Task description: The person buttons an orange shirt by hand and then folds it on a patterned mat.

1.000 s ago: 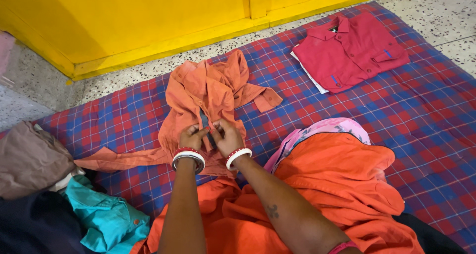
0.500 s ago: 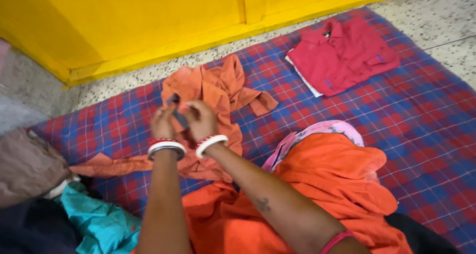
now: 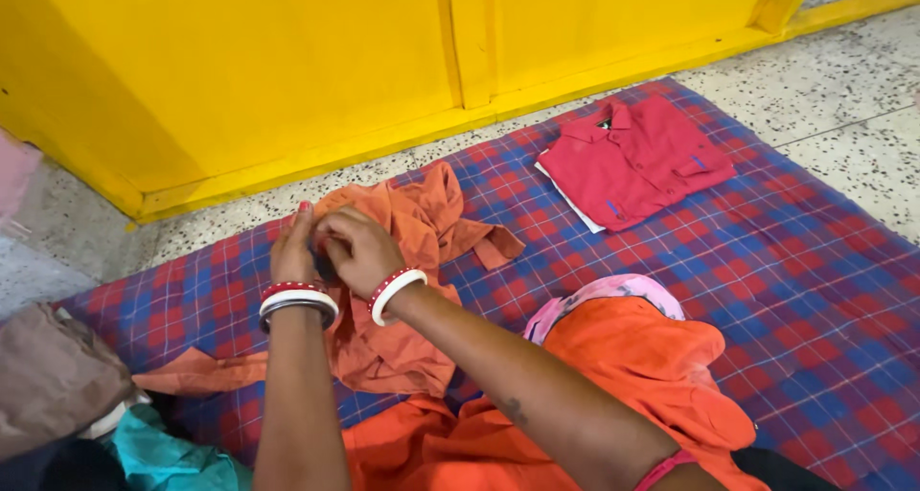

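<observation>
An orange shirt (image 3: 422,232) lies crumpled on a blue and red checked mat (image 3: 767,261). My left hand (image 3: 292,251) and my right hand (image 3: 356,249) are close together near the shirt's collar, lifted a little above the mat, fingers pinching the shirt's front edge. A small dark part between the fingers is mostly hidden. Both wrists carry red and white bangles. One sleeve of the shirt (image 3: 196,371) trails to the left.
A folded red shirt (image 3: 637,160) rests at the mat's far right. Orange cloth (image 3: 632,376) covers my lap. A heap of brown and teal clothes (image 3: 86,405) sits at the left. A yellow wall (image 3: 287,69) stands behind, with speckled floor (image 3: 853,117).
Both hands rose from the shirt's middle toward its collar, lifting the fabric with them. The view tilted upward, showing more of the wall.
</observation>
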